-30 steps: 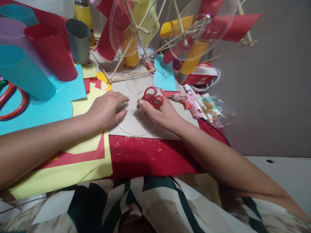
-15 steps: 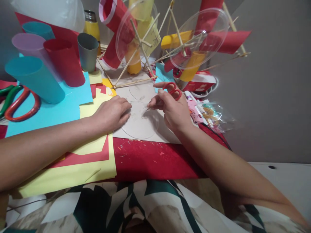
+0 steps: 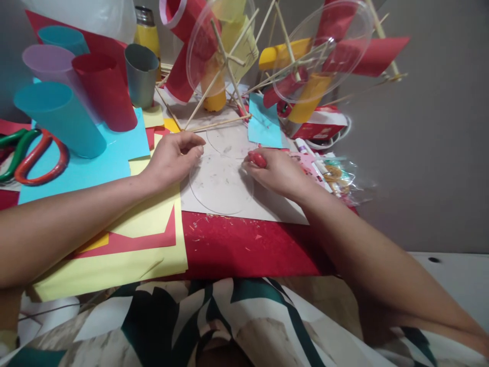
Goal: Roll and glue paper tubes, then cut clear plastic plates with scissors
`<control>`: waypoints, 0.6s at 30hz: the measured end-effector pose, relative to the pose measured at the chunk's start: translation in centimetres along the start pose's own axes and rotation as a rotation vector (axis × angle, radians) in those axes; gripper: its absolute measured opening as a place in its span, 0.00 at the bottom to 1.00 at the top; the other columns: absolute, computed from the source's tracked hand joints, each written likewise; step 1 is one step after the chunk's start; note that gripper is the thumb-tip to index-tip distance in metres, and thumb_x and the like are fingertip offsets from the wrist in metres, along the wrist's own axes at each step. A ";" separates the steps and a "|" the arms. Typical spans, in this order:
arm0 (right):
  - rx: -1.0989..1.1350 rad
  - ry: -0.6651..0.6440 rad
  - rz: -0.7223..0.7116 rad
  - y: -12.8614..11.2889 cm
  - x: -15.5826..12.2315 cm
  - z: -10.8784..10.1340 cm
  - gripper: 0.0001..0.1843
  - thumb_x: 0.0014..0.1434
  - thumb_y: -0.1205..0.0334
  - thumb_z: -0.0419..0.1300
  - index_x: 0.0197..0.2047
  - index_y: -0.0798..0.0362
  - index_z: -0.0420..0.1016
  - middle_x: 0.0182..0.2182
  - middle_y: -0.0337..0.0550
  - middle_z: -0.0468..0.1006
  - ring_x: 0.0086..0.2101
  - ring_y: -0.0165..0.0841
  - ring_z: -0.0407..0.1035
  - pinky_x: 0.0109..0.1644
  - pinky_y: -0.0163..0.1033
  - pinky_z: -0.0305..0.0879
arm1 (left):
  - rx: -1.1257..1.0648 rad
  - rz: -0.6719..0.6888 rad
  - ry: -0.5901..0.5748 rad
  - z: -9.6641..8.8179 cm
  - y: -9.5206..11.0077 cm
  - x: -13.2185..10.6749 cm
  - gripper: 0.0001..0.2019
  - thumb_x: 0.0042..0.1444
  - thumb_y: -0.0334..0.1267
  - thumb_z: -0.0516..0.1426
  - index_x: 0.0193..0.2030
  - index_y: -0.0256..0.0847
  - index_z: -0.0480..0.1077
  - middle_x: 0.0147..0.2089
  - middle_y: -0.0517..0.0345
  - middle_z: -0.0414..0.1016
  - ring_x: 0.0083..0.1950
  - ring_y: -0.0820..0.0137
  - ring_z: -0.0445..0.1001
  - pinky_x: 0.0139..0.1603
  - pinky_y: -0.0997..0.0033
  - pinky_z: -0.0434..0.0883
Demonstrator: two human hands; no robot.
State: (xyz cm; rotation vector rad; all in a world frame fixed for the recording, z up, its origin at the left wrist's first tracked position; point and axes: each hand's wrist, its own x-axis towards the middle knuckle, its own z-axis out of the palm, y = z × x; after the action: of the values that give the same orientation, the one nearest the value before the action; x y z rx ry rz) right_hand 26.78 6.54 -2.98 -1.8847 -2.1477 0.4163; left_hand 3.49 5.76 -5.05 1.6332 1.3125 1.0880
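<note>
My left hand [image 3: 173, 155] hovers over or rests at the left side of a grey-white board [image 3: 263, 204]. Its fingers are bent, with a gap between thumb and forefinger and nothing visible in it. My right hand [image 3: 277, 171] is closed around small scissors, whose red handle [image 3: 257, 159] shows at the fist; the blades are hidden. Between the hands a thin round outline [image 3: 221, 213] lies on the board, with part of a second one behind it. I cannot tell whether these are drawn lines or clear discs.
Paper tubes [image 3: 59, 120] and larger scissors [image 3: 42, 158] stand and lie at the left on blue paper. Yellow sheets [image 3: 164, 262] spread beneath my left arm. Behind the board rises a stick frame [image 3: 217, 125] with clear discs and red and yellow tubes. Markers [image 3: 309, 153] lie at the right.
My right hand has turned over and curled its fingers around the scissors' red handle. My left hand has shifted up and left, its thumb now apart from the forefinger.
</note>
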 end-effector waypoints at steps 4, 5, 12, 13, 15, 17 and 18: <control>-0.085 -0.042 0.060 0.3 0.2 0.6 0.16 0.56 0.64 0.63 0.24 0.48 0.59 0.23 0.37 0.63 0.26 0.33 0.57 0.33 0.41 0.49 | -0.059 -0.117 -0.009 0.1 0.1 0.2 0.09 0.59 0.28 0.56 0.44 0.38 0.75 0.36 0.54 0.78 0.36 0.71 0.73 0.42 0.66 0.72; -0.084 -0.046 0.056 0.3 0.2 0.7 0.17 0.56 0.65 0.63 0.23 0.48 0.57 0.23 0.36 0.62 0.26 0.32 0.56 0.33 0.41 0.48 | -0.053 -0.136 -0.020 0.1 0.1 0.3 0.09 0.59 0.28 0.56 0.45 0.39 0.75 0.36 0.54 0.77 0.36 0.70 0.73 0.41 0.66 0.72; 0.130 -0.157 0.094 1.0 0.4 0.3 0.18 0.58 0.67 0.60 0.21 0.48 0.58 0.13 0.32 0.63 0.17 0.29 0.57 0.27 0.39 0.53 | 0.010 -0.124 -0.065 0.1 -0.4 0.2 0.10 0.57 0.29 0.60 0.46 0.39 0.74 0.33 0.55 0.75 0.35 0.69 0.72 0.42 0.63 0.71; 0.149 -0.173 0.107 1.2 0.3 0.3 0.18 0.58 0.67 0.60 0.21 0.48 0.59 0.12 0.33 0.65 0.17 0.29 0.59 0.26 0.39 0.54 | 0.019 -0.114 -0.073 0.1 -0.5 0.3 0.09 0.57 0.29 0.60 0.45 0.39 0.74 0.33 0.56 0.75 0.34 0.70 0.72 0.42 0.64 0.71; 0.177 -0.184 0.113 1.4 0.0 0.2 0.17 0.58 0.64 0.62 0.21 0.49 0.62 0.12 0.35 0.68 0.17 0.29 0.60 0.26 0.38 0.55 | 0.039 -0.082 -0.083 0.0 -0.6 0.3 0.08 0.56 0.29 0.60 0.42 0.39 0.75 0.33 0.56 0.75 0.35 0.70 0.72 0.43 0.64 0.71; 0.222 -0.196 0.103 1.6 -0.3 0.1 0.17 0.58 0.59 0.65 0.22 0.49 0.64 0.13 0.35 0.69 0.17 0.29 0.61 0.25 0.38 0.56 | 0.064 -0.047 -0.092 0.1 -0.7 0.3 0.07 0.55 0.29 0.60 0.41 0.38 0.75 0.34 0.56 0.76 0.37 0.69 0.72 0.45 0.64 0.71; 0.249 -0.200 0.094 1.7 -0.5 0.1 0.17 0.58 0.57 0.66 0.23 0.49 0.66 0.13 0.35 0.69 0.17 0.29 0.61 0.25 0.38 0.56 | 0.075 -0.033 -0.095 0.1 -0.8 0.4 0.07 0.54 0.28 0.60 0.40 0.38 0.75 0.35 0.55 0.76 0.38 0.68 0.73 0.46 0.63 0.71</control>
State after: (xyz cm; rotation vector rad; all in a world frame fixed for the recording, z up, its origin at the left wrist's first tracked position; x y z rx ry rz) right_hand 28.38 6.29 -3.67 -1.8732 -2.0171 0.8822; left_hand 3.35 6.25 -5.79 1.6911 1.3276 0.9406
